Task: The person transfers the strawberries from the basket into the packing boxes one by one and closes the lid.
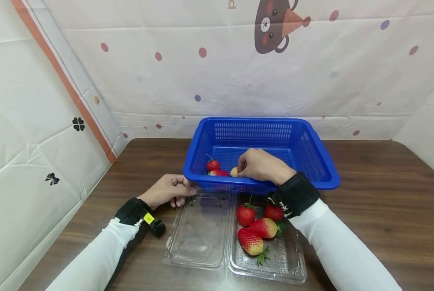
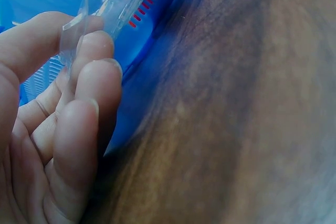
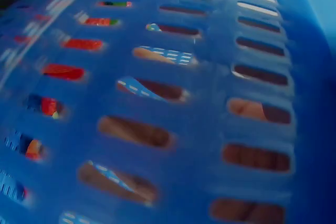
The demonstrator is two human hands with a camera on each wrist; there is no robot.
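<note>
My left hand [image 1: 169,189] pinches the far left corner of the clear plastic clamshell lid [image 1: 202,230] between thumb and fingers; the left wrist view shows the thin plastic edge [image 2: 73,38] there. Inside the blue basket [image 1: 260,121], my right hand [image 1: 262,163] has its fingers curled on a strawberry [image 1: 234,171] with a pale yellow end, mostly hidden by the hand. Two more strawberries, one of them whole red [image 1: 213,165], lie just left of it. Only slots of the basket wall [image 3: 210,87] fill the right wrist view, with parts of the fingers behind them.
The clamshell's base [image 1: 282,262] lies right of its lid, holding several strawberries [image 1: 251,241] with green leaves. The basket stands directly behind the clamshell on the dark wooden table [image 1: 377,218]. A patterned white cloth [image 1: 166,81] hangs behind the table and along its left side.
</note>
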